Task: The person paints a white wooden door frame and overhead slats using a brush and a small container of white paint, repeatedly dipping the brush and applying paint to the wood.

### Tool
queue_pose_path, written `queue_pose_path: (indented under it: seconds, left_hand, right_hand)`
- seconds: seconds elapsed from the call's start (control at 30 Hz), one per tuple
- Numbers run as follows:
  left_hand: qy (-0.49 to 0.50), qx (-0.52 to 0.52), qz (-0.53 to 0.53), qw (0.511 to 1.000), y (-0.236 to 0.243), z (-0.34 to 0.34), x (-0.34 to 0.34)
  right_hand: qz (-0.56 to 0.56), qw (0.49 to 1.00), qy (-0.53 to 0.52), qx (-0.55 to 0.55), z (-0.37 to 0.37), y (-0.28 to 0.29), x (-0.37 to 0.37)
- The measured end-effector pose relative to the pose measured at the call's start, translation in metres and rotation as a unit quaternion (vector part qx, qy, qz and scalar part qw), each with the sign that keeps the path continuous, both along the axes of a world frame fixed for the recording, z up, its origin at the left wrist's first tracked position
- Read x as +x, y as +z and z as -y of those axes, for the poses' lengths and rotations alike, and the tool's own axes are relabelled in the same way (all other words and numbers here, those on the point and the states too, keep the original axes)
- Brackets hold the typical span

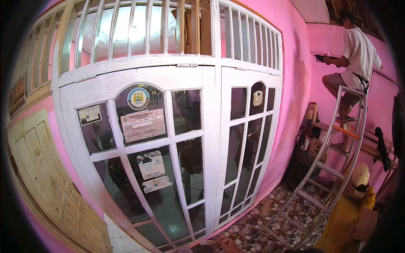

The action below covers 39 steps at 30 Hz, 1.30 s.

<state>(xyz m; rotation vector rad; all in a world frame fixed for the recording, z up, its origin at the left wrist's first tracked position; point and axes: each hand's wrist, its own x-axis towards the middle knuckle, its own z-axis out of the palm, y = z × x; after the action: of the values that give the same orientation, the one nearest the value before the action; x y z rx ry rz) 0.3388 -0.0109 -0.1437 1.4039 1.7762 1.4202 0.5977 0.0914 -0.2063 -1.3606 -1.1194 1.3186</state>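
Observation:
At the bottom edge, my right hand is closed on a thin, light-coloured tool that looks like a brush, low in front of the white double door. The door has glass panes, stickers and papers on the glass, and barred openings above. A pale rounded object, mostly cut off, shows just left of the hand; I cannot make out what it is. My left hand is not in view.
A co-worker is up on a metal ladder at the right, hands near the pink wall. Boxes, a helmet and wooden planks stand nearby. Pebble-patterned floor lies below; a cream door is at the left.

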Motion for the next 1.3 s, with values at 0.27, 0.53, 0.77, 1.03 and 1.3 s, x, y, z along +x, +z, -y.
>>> queue_pose_path:
  seconds: [0.27, 0.53, 0.77, 1.03, 1.3]
  left_hand:
    - [0.035, 0.018, -0.038, 0.998, -0.020, 0.020, 0.021]
    - [0.044, -0.027, -0.032, 0.998, 0.013, -0.004, 0.060]
    - [0.036, -0.050, -0.022, 0.998, 0.030, -0.022, 0.090]
    - [0.028, -0.070, -0.012, 0.997, 0.040, -0.030, 0.116]
    - [0.017, 0.022, -0.053, 0.998, 0.047, -0.041, 0.111]
  right_hand:
    - [0.031, 0.997, 0.059, 0.047, -0.012, -0.012, -0.015]
    - [0.037, 0.992, 0.077, 0.095, -0.041, -0.022, -0.001]
    - [0.045, 0.995, 0.049, 0.079, -0.071, -0.032, 0.045]
    - [0.037, 0.978, 0.023, 0.204, -0.104, 0.007, 0.082]
    - [-0.143, 0.966, 0.118, 0.182, -0.109, 0.166, 0.099]
